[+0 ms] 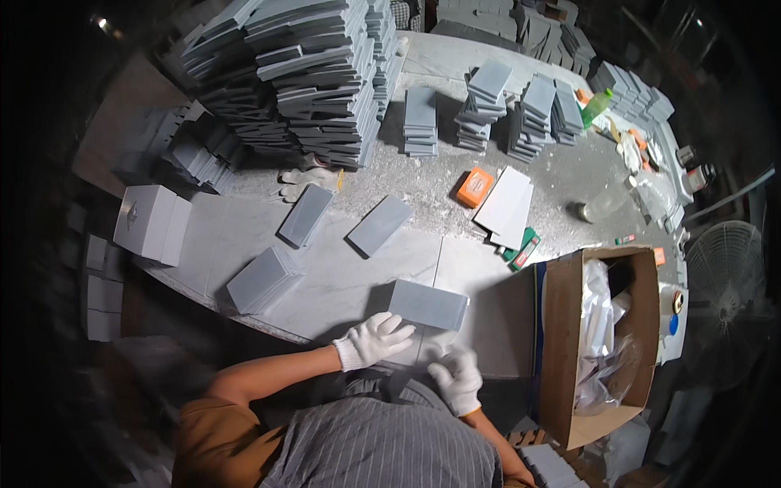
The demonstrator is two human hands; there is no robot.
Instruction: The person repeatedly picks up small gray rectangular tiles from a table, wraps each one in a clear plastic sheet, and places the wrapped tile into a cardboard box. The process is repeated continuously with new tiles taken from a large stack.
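A flat grey rectangular box (pixel 429 303) lies near the front edge of the pale marble table (pixel 342 281). My left hand (pixel 374 340), in a white glove, rests with its fingers against the box's near left corner. My right hand (pixel 457 378), also gloved in white, hovers just below the box near the table edge, blurred, and whether it holds anything is unclear. Three more grey boxes lie apart on the table: one (pixel 265 279) to the left, one (pixel 307 215) further back, one (pixel 380 225) toward the middle.
Tall piles of grey boxes (pixel 313 73) fill the back left, shorter piles (pixel 486 102) the back centre. An open cardboard carton (pixel 606 342) with plastic bags stands at right. White sheets (pixel 506 205), an orange pack (pixel 474 187), a white box (pixel 153 224) and a fan (pixel 726 276) are around.
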